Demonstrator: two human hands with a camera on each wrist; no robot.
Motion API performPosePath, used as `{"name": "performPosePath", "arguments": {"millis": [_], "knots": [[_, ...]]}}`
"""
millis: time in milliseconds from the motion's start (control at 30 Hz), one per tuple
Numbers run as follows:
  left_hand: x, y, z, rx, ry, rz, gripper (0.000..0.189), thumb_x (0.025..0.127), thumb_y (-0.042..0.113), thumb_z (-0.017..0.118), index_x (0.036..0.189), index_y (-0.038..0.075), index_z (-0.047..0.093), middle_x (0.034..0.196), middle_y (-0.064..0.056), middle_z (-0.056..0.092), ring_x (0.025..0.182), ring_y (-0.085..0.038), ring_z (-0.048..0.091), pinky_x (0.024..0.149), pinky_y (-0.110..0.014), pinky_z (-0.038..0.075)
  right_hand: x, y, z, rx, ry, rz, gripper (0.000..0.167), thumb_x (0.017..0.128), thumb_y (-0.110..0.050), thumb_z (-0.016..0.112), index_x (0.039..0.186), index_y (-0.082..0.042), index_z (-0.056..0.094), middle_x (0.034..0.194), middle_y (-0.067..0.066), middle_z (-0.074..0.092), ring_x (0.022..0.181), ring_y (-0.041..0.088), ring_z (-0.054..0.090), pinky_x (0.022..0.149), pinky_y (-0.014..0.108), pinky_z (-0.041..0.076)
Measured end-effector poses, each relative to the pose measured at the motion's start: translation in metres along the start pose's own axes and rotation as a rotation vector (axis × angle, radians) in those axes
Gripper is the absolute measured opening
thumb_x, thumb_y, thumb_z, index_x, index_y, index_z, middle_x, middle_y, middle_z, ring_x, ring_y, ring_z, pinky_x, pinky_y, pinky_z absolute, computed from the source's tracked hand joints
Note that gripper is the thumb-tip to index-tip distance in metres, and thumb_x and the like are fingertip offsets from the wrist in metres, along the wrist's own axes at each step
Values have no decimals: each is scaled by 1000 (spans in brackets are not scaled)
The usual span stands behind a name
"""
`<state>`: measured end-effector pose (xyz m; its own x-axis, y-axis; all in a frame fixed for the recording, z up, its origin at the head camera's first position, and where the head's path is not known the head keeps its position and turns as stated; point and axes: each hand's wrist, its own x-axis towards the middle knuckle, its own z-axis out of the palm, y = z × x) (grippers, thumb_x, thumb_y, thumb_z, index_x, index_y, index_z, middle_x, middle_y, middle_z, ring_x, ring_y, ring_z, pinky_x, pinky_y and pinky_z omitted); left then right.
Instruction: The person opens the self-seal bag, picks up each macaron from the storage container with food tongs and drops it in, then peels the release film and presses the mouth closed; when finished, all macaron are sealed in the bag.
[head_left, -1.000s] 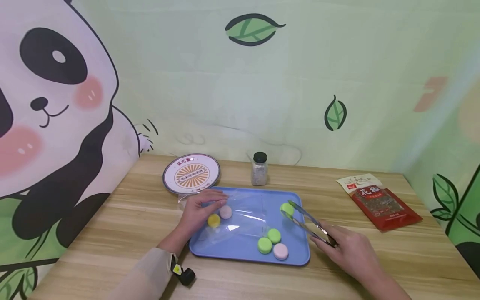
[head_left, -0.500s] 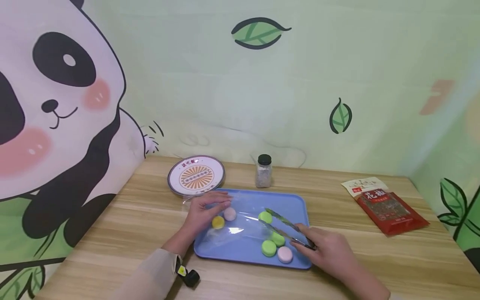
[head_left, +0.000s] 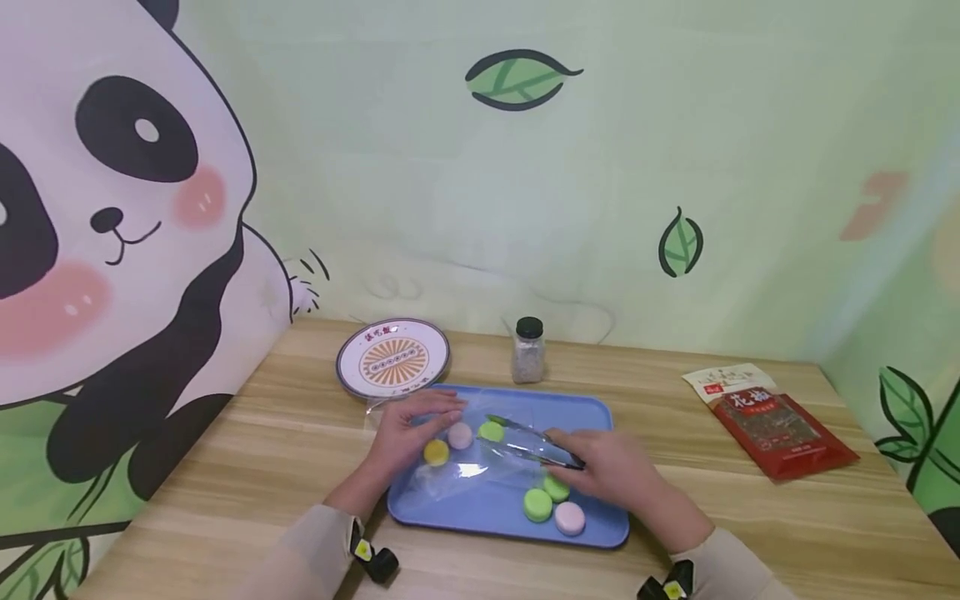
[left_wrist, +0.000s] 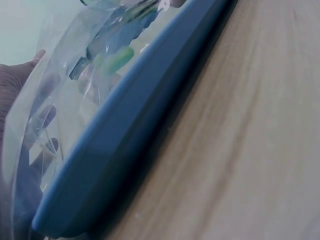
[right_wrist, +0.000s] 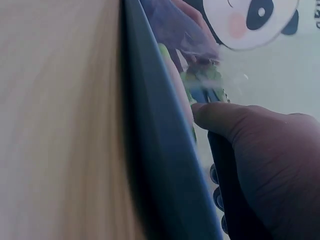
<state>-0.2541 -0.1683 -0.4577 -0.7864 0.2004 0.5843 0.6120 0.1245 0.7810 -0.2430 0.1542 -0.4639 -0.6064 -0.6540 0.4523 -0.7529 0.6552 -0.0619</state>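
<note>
My left hand (head_left: 411, 427) pinches a clear plastic bag (head_left: 470, 472) that spreads over the left part of a blue tray (head_left: 487, 527). Inside the bag show a yellow macaron (head_left: 437, 452) and a pale pink macaron (head_left: 460, 435), close to the left fingers. My right hand (head_left: 611, 468) grips metal tongs (head_left: 528, 455), whose tips hold a green macaron (head_left: 491, 432) within the bag's outline, just right of the pale pink one. In the right wrist view the thumb (right_wrist: 220, 117) lies along the tongs' dark handle. The bag's far left end is partly hidden by the left hand.
On the tray's front right lie two green macarons (head_left: 537, 505) and a pink macaron (head_left: 570, 518). Behind the tray stand a patterned plate (head_left: 393, 358) and a black-lidded jar (head_left: 528, 354). A red spice packet (head_left: 776, 429) lies at the right on the wooden table (head_left: 667, 400).
My right hand has moved left with the tongs, carrying the green macaron from the tray's right side into the bag. The left hand keeps its place on the bag.
</note>
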Motion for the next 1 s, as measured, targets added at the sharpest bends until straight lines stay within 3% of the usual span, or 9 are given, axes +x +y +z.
{"name": "performPosePath", "arguments": {"millis": [133,233,400,667,1000], "knots": [[1,-2,0,-8,-4,25,13,84,-8,74,97,-9,74,102,-22,74,112,-47,62,103,-31,47,15,-7,14,32,42,-129,44,86,-43,76,119,-14,73,79,-5,71,59,4,58,47,24,45],[3,-3,0,-13,-6,30,13,85,-8,74,98,-9,74,102,-21,74,112,-48,62,103,-32,47,24,-11,21,67,56,-168,41,88,-43,76,118,-15,74,79,-5,72,60,3,61,49,24,48],[4,-5,-1,1,-13,33,13,85,-7,74,98,-8,74,101,-20,75,112,-47,63,102,-33,47,29,-15,28,101,64,-170,39,87,-43,76,116,-17,75,77,-7,71,58,0,57,48,21,45],[-14,-8,-4,27,-14,66,12,82,-10,75,94,-6,75,98,-20,75,105,-49,64,99,-35,50,22,-25,39,174,41,-181,39,92,-45,72,118,-16,74,79,-8,72,58,-6,51,49,12,42],[0,-5,3,21,-21,164,14,81,-11,75,93,-4,76,96,-19,75,101,-50,64,97,-35,49,25,-16,23,105,65,-208,42,88,-44,75,119,-16,73,75,-11,66,59,-2,55,51,21,47]]}}
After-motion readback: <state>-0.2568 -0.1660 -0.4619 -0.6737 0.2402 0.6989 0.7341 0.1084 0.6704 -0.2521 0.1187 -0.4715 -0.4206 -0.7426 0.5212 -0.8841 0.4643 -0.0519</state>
